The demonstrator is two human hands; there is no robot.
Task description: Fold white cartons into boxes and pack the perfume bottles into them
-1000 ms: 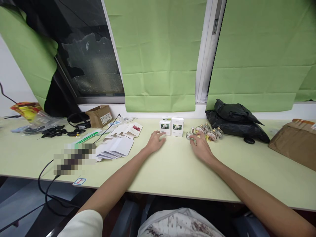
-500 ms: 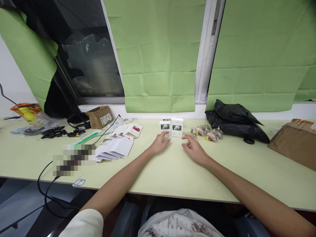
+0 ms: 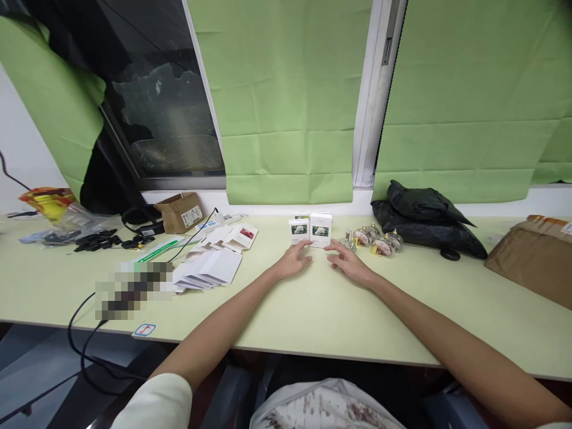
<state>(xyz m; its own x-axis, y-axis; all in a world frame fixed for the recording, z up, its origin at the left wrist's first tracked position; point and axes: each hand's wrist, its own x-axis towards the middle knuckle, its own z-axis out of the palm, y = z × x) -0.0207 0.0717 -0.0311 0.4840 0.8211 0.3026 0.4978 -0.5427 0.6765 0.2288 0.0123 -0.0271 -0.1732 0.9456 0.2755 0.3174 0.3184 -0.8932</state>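
Two small white boxes with a flower picture, a left box (image 3: 298,231) and a taller right box (image 3: 320,230), stand upright side by side at the back of the table. Part of another box (image 3: 302,216) shows behind them. My left hand (image 3: 292,261) is open, its index fingertip at the lower left of the taller box. From the other side, my right hand (image 3: 351,266) points its fingers at that box's lower right corner, thumb apart. Whether the fingertips touch it, I cannot tell. Several round glass bottles (image 3: 383,245) stand just right of my right hand.
Flat white folded cartons (image 3: 214,266) lie in a pile on the left, near a green-and-white strip (image 3: 158,250) and black cables. An opened brown carton (image 3: 180,213) is behind them. Black plastic bags (image 3: 424,217) and a brown cardboard box (image 3: 534,259) sit to the right.
Both hands have moved slightly towards each other, their index fingers now nearer the taller box's bottom edge. The boxes look unmoved.
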